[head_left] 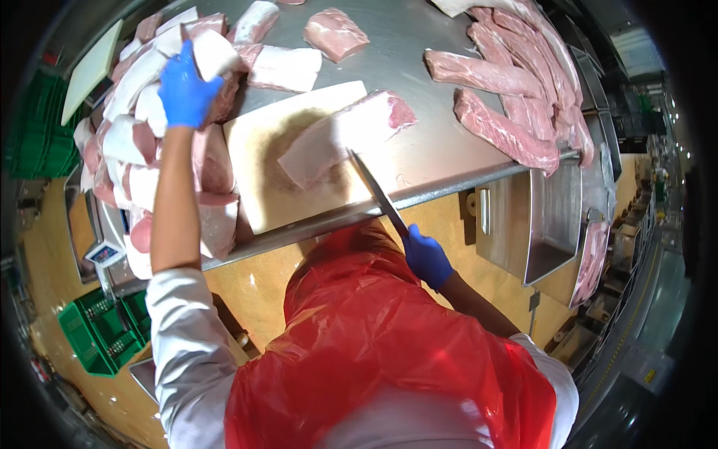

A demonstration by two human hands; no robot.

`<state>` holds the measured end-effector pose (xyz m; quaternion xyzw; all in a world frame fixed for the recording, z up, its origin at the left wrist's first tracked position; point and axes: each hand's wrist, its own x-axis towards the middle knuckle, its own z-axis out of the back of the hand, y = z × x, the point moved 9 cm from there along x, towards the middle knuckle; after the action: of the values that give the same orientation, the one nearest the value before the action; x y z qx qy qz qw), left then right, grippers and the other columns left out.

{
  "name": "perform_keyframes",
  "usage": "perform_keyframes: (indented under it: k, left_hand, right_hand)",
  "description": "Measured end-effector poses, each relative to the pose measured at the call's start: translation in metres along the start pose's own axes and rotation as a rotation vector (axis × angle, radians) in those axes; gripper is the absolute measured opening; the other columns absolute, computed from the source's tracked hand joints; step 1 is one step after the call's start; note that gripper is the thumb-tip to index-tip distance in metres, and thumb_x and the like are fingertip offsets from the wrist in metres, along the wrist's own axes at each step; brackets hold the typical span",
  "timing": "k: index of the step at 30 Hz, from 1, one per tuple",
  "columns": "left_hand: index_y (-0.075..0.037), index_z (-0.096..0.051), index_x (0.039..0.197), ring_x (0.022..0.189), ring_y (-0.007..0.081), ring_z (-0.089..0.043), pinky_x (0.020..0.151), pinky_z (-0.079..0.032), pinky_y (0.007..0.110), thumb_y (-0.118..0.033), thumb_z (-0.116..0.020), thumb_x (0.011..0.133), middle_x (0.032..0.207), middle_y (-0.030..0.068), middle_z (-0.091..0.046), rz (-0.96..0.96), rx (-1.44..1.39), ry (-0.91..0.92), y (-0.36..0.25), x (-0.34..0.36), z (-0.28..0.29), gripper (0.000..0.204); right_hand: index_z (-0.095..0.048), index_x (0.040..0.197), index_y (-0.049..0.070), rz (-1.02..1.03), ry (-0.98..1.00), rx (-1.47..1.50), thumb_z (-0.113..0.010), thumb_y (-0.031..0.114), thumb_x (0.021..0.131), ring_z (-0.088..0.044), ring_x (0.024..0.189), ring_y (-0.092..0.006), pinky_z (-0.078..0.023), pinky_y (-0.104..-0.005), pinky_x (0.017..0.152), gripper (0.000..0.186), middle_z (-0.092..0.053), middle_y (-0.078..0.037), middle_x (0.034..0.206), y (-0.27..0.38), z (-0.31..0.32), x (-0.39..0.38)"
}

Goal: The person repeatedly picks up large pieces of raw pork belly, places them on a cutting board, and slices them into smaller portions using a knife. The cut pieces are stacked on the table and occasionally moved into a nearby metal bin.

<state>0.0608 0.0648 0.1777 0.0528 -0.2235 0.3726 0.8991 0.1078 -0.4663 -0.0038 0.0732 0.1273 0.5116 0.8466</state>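
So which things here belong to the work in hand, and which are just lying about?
Apparently in use: knife in the right hand; meat slab; cutting board; left hand at piled meat chunks.
Seemingly just lying about: green crates; metal bin.

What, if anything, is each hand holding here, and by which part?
The right hand holds a knife by its handle. The left hand is at the pile of meat; whether it grips a piece cannot be told.
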Motion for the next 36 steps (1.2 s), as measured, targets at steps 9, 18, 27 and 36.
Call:
perform_keyframes:
  k: [9,18,27,36]
  left_hand:
    - [-0.001,-0.017,0.159,0.13,0.0439,-0.051,0.104,-0.041,0.058,-0.061,-0.084,0.063,0.143,0.0307,-0.047,-0.349,-0.267,0.761,-0.202,-0.147,-0.182,0.131]
    - [-0.004,-0.041,0.145,0.102,0.0447,-0.064,0.083,-0.054,0.052,-0.044,-0.083,0.067,0.114,0.0261,-0.064,-0.266,-0.282,0.851,-0.209,-0.131,-0.164,0.098]
    - [-0.004,-0.027,0.156,0.128,0.0377,-0.05,0.102,-0.041,0.056,-0.046,-0.086,0.063,0.141,0.0242,-0.048,-0.042,-0.127,0.586,-0.163,-0.238,-0.092,0.118]
    - [-0.002,-0.017,0.158,0.147,0.0447,-0.028,0.115,-0.024,0.064,-0.063,-0.087,0.06,0.158,0.0279,-0.028,0.036,-0.166,0.841,-0.085,-0.264,-0.084,0.135]
  right_hand:
    - [-0.053,0.107,0.001,-0.152,-0.488,0.151,-0.06,0.017,0.098,-0.058,0.048,-0.0359,-0.044,-0.0476,0.042,0.019,-0.054,-0.017,0.054,-0.068,0.033,0.039]
    - [-0.049,0.106,0.006,-0.203,-0.258,0.23,-0.056,0.018,0.099,-0.062,0.054,-0.0404,-0.046,-0.0495,0.046,0.015,-0.058,-0.022,0.06,-0.096,0.048,0.09]
    - [-0.044,0.102,0.005,-0.212,0.162,0.338,-0.048,0.021,0.103,-0.066,0.066,-0.0451,-0.051,-0.0545,0.054,0.016,-0.067,-0.023,0.071,-0.042,0.004,0.079]
    - [-0.045,0.103,0.004,0.04,0.041,0.136,-0.047,0.019,0.101,-0.067,0.067,-0.043,-0.053,-0.0541,0.057,0.015,-0.066,-0.02,0.072,0.011,-0.008,0.078]
